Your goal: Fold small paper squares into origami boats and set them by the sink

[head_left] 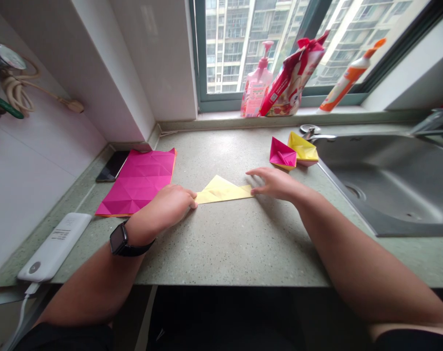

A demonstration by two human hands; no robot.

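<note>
A folded yellow paper [223,190] lies flat on the speckled counter [236,239], shaped like a low triangle. My left hand [168,207], with a black watch on the wrist, has its fingers curled and presses the paper's left end. My right hand [274,183] lies on the paper's right end with its fingers stretched out flat. A creased pink sheet [141,180] lies to the left of my left hand. Two folded paper boats, one pink [281,154] and one yellow [303,147], sit just beyond my right hand.
A steel sink [382,180] fills the right side. On the window sill stand a pink pump bottle [257,87], a red pouch [292,78] and an orange-capped bottle [347,78]. A dark phone [112,165] and a white power bank [55,246] lie at the left.
</note>
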